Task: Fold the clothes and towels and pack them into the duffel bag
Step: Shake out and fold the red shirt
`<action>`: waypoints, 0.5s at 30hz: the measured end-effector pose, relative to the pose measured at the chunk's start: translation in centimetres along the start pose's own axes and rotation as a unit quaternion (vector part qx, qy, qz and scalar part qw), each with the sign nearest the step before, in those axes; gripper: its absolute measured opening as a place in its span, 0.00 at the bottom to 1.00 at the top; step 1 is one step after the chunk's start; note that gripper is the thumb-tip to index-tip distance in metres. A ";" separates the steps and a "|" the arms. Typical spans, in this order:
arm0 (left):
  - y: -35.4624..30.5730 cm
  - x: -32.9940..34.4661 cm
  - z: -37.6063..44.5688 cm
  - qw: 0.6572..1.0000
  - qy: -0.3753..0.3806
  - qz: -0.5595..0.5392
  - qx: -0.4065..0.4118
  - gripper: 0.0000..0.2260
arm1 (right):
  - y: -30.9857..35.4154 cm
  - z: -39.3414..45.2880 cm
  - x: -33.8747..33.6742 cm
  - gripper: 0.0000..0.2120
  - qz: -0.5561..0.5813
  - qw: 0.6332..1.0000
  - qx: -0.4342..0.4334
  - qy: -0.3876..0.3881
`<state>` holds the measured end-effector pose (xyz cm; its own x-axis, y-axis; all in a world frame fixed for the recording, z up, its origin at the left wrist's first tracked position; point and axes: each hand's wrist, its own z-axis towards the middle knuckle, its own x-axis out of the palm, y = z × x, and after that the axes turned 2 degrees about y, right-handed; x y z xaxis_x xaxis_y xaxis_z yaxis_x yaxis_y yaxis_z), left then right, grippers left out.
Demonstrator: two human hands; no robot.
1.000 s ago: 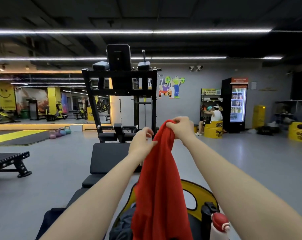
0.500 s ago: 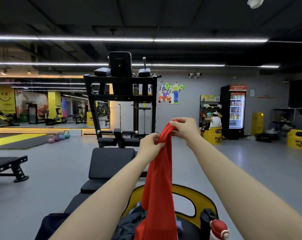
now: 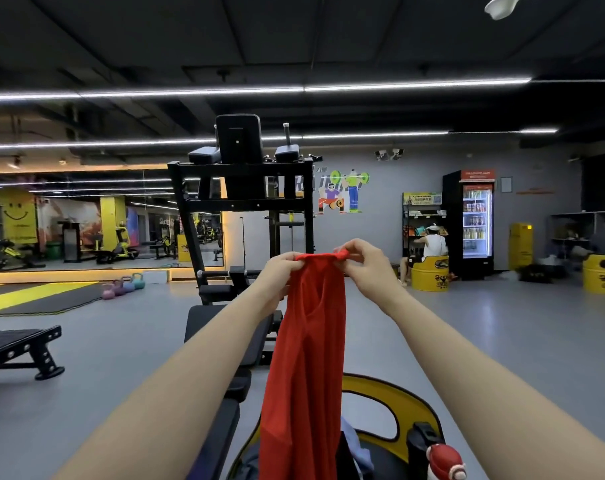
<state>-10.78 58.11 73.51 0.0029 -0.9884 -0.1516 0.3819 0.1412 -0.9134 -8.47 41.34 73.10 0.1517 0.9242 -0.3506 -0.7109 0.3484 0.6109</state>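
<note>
Red garment [image 3: 308, 358] hangs by its top edge from both hands [image 3: 323, 268].

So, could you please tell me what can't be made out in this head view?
- Red garment: lower end cut off by the bottom edge.
- Bag contents: mostly hidden behind the garment.
- Bottle: body cut off by the bottom edge.
- Fridge labels: too small to read.

Left hand [image 3: 276, 275] and right hand [image 3: 366, 268] pinch the top edge of a red garment [image 3: 308, 358] hanging above a black bench [image 3: 221, 334] in a gym.
</note>
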 end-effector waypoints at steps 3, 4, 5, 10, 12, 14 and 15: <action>0.4 0.1 -0.3 1.000 0.001 0.002 -0.022 0.10 | 0.6 -0.3 -0.1 0.03 0.019 1.000 -0.014 0.009; 0.7 0.2 -0.5 0.999 0.009 0.002 -0.031 0.09 | 0.6 -0.3 -0.1 0.03 0.012 1.000 -0.017 0.009; 1.1 0.3 -0.6 0.999 0.017 0.009 -0.041 0.08 | 0.7 -0.3 -0.1 0.04 0.000 1.000 -0.021 0.008; 3.3 0.9 -1.6 0.998 0.021 0.051 -0.040 0.01 | 1.0 -0.2 -0.2 0.06 -0.062 0.997 -0.025 -0.035; 4.0 1.3 -2.2 0.998 0.010 0.060 -0.023 0.04 | 1.4 -0.2 -0.3 0.06 -0.073 0.996 -0.022 -0.048; 4.7 1.7 -2.6 0.997 -0.007 0.082 -0.008 0.06 | 1.8 0.0 -0.4 0.07 -0.086 0.994 -0.018 -0.063; 4.9 1.9 -2.8 0.995 -0.020 0.100 0.001 0.07 | 2.0 0.1 -0.5 0.07 -0.093 0.993 -0.014 -0.070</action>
<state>-11.48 57.11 67.65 0.1159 -0.9423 -0.3141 0.3720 0.3344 -0.8659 -9.89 41.60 74.51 0.3756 0.8572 -0.3524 -0.6803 0.5132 0.5233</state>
